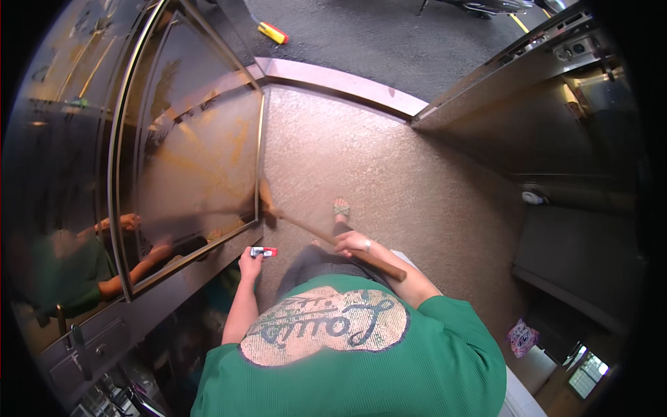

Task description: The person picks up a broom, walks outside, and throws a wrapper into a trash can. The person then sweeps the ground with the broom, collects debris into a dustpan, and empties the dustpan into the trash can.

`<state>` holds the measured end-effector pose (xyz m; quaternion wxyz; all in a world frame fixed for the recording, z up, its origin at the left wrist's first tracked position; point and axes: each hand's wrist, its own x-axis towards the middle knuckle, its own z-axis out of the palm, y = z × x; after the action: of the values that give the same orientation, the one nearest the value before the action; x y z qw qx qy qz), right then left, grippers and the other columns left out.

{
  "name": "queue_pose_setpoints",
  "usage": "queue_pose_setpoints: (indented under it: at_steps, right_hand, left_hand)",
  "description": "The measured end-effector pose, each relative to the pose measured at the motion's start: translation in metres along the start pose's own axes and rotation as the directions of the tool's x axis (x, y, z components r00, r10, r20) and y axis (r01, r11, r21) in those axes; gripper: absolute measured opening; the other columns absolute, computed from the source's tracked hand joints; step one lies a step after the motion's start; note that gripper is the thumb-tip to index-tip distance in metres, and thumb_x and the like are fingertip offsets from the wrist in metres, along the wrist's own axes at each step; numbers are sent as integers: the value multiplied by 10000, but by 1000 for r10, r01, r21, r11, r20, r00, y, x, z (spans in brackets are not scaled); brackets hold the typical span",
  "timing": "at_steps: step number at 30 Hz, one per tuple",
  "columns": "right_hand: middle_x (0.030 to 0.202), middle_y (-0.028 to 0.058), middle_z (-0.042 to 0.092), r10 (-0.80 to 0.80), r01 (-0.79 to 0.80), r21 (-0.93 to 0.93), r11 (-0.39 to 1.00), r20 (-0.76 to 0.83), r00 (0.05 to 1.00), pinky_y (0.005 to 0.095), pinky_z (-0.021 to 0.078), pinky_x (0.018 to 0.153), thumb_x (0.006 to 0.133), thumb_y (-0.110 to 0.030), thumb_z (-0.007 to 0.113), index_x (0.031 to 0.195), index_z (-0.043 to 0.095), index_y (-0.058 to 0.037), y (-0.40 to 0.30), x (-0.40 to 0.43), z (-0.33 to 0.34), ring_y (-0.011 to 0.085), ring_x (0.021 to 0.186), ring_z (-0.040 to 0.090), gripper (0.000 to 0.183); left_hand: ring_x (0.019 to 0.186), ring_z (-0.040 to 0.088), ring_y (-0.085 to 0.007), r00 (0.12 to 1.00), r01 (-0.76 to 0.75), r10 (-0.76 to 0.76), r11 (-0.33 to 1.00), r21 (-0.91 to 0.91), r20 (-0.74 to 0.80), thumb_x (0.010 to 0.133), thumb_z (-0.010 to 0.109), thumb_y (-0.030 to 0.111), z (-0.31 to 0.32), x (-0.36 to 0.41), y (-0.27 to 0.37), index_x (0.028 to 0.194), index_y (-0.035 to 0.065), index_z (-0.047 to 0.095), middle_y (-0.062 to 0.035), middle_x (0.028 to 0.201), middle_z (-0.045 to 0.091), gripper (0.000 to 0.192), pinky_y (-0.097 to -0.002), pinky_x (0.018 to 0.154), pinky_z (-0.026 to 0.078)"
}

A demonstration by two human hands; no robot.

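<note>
A long wooden handle (383, 265) runs from beside my torso down towards the base of the glossy metal door panel (193, 130) on the left. My right hand (353, 243) is closed around its upper part. At the far end, by the panel's edge, is a blurred brown head (270, 206), perhaps a broom's; its exact kind cannot be told. My left hand (251, 260) holds a small red and white packet (264, 252) between thumb and fingers. My sandalled foot (341, 208) stands on the speckled floor (333, 140), near the handle.
A raised stone threshold (344, 88) separates the floor from dark asphalt (354, 41), where a yellow and red object (273, 33) lies. An open metal door (500, 78) stands at right, with a dark boxy piece (568, 260) and a pink patterned bag (522, 338) below it.
</note>
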<state>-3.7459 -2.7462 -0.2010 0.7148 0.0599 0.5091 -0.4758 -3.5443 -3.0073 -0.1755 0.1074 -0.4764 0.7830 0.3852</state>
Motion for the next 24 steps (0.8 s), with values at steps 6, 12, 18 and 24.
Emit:
queue_pose_setpoints:
  at_steps: [6,12,18,24]
  right_hand:
    - [584,29,456,73,-6,171,985,-390,918,189,337,344,706,20,508,1101,395,4,18,-116,-25,68,430,416,411]
    - [578,44,446,7,86,136,987,-570,822,197,343,332,693,49,486,1123,361,30,31,-156,-32,91,404,418,448]
    - [615,45,463,23,-23,7,1000,-481,876,190,344,347,706,42,470,1238,233,-21,41,-196,46,73,418,411,586]
    - [520,34,465,45,-75,-169,983,-173,984,204,351,334,714,-1,519,1231,246,-19,70,-115,56,82,386,436,585]
  left_hand:
    - [658,585,-239,980,188,-196,960,-206,-18,635,611,118,7,-52,-103,783,33,515,-97,667,590,197,-321,614,443]
    - [691,580,-207,934,357,-354,913,-195,51,612,624,85,37,-110,-186,792,39,540,-99,731,595,204,-315,648,437]
    - [616,581,-151,936,346,-345,865,-364,71,608,607,28,44,-143,-227,789,6,534,-81,689,587,197,-276,564,448]
    - [518,556,-113,950,313,-298,906,-285,96,635,579,-4,31,-118,-185,804,-6,534,-71,672,583,175,-232,480,438]
